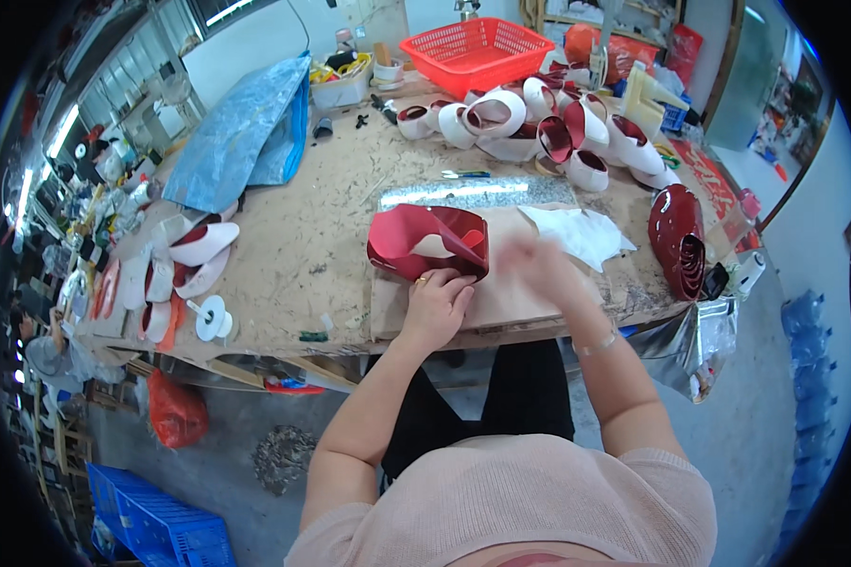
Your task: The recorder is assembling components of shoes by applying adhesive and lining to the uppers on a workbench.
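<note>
A glossy dark red shoe upper (388,257) with a pinkish-red lining stands at the middle of the workbench, bent into an open loop. My left hand (437,304), wearing a ring, grips its near edge, with the fingers lying over the red material. To the right, my right hand (537,268) is smeared by motion above a pale brown board (511,307); its fingers cannot be made out. Just behind that hand lies a crumpled white cloth (581,234). A speckled stone slab (411,197) stretches out beyond the upper.
White shoe uppers with red linings (496,113) are heaped at the back right, near a red plastic basket (477,59). Dark red uppers (673,231) stack at the right edge. Farther left are a blue sheet (236,132), more white pieces (203,246) and a white spool (214,319).
</note>
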Motion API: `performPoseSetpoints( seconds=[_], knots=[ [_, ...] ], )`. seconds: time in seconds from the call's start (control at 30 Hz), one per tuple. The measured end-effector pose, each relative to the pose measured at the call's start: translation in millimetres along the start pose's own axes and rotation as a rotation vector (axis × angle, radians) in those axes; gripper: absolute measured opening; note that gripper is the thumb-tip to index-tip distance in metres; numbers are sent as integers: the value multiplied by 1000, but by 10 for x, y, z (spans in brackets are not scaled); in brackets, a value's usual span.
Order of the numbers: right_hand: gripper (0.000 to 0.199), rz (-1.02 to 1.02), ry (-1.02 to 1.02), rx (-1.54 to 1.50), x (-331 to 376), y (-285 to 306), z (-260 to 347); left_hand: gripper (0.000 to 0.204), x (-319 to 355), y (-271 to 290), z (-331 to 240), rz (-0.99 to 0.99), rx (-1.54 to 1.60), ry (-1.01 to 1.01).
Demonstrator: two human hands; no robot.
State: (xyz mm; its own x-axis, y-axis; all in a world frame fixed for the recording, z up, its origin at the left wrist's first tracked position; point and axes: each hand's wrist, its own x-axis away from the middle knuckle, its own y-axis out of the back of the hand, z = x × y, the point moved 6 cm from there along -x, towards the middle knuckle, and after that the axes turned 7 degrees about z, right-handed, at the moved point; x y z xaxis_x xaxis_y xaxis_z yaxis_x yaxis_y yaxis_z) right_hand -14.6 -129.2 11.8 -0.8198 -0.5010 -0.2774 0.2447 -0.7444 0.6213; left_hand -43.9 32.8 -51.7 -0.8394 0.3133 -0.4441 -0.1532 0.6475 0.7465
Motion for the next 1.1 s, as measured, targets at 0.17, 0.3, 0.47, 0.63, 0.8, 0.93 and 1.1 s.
performPoseSetpoints(
  seconds=[0.17, 0.3, 0.47, 0.63, 0.8, 0.93, 1.1],
  knots=[
    [49, 23, -179, -727, -666, -328, -871, 20, -35, -121, -349, -156, -289, 25],
    [29, -377, -183, -1244, -570, -443, -982, 13, -166, -86, -138, -245, -269, -87],
    [30, -282, 607, 435, -186, -35, 90, 12, -115, 209, -342, 14, -808, -516],
    [34, 536, 204, 890, -320, -483, -125, 15, 205, -80, -368, 107, -851, -508],
    [28, 690, -210, 677, -284, -475, -7, 16, 284, -102, -394, -31, -821, -480],
    [22, 627, -265, 617, -323, -508, -239, 24, 302, -108, -412, 27, -815, -437],
    [20, 619, -63, 782, -368, -643, -332, 42, 408, -157, -369, 96, -796, -314]
  ],
)
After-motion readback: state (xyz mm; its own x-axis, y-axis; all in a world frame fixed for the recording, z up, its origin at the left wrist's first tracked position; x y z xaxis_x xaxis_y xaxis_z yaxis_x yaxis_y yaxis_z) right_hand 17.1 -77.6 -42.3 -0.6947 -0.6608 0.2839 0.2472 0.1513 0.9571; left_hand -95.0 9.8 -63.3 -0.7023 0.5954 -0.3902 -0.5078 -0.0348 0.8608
